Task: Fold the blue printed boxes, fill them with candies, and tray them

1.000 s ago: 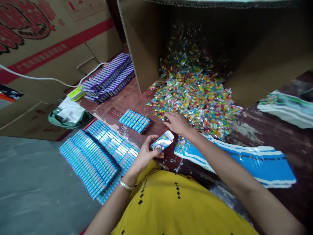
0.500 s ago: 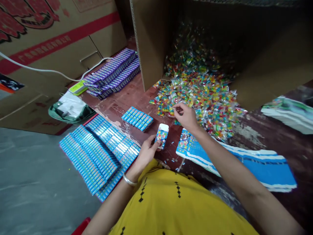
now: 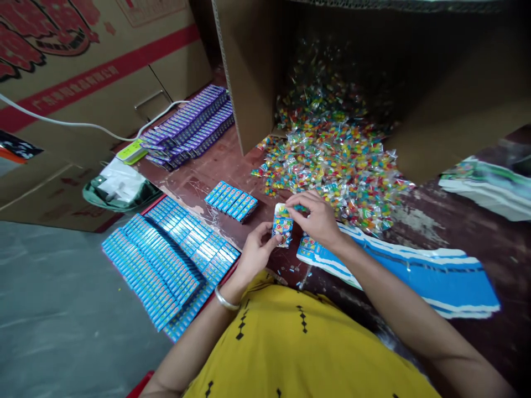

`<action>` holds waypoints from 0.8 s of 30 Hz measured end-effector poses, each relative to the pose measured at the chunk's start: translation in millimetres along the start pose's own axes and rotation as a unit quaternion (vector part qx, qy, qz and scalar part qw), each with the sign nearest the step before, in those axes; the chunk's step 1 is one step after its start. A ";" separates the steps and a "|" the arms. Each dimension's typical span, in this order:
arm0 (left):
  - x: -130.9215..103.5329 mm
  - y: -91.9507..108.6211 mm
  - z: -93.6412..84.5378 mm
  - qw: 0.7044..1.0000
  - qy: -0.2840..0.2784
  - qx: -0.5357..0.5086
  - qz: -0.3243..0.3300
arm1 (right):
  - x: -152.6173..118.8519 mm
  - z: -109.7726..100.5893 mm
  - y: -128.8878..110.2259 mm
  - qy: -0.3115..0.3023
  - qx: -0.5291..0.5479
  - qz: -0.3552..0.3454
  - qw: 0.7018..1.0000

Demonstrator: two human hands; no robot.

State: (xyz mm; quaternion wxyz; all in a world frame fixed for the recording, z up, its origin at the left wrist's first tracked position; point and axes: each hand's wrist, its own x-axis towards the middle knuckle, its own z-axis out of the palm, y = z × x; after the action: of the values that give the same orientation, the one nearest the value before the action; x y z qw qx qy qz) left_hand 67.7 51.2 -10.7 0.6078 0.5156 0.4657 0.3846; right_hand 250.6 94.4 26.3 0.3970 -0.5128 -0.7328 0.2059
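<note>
A small blue box [image 3: 284, 231], held near the middle of the view, is gripped around its lower half by the thumb and fingers of the left hand [image 3: 258, 251]. The right hand [image 3: 318, 219] has been brought from the candy pile [image 3: 340, 160], at one o'clock from the box, to its open top. What appears to be a candy packet [image 3: 284, 210] is pinched in its fingertips at the mouth; by judgement, filling has been started. How much is already inside cannot be told.

More candy packets are held in the large carton [image 3: 251, 94], from whose open side the pile is spread. At ten o'clock, a short row of boxes [image 3: 231, 201] is lined up. Between eight and nine o'clock, a red tray [image 3: 151, 205] is packed with blue boxes [image 3: 153, 271], partly double-layered. Between nine and ten, white plastic [image 3: 121, 181] is held in a green basket [image 3: 92, 200].
</note>
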 end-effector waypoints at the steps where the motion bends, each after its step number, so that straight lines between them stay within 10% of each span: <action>1: -0.2 1.1 1.1 1.000 0.005 -0.006 0.004 | 0.1 -1.8 -0.1 -0.013 -0.001 -0.010 1.000; 12: -4.3 20.2 11.7 0.996 0.029 -0.042 0.070 | -37.1 10.4 -5.6 -0.023 0.281 0.156 0.947; 24: -1.2 15.3 10.1 0.997 -0.025 -0.070 0.024 | -40.4 10.1 -2.1 0.009 0.196 0.126 0.972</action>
State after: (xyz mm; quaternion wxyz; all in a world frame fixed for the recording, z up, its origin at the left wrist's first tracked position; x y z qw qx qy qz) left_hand 77.3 50.1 4.9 0.6447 0.4924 0.4092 0.4178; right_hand 247.8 57.6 6.7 0.4676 -0.5150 -0.6037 0.3894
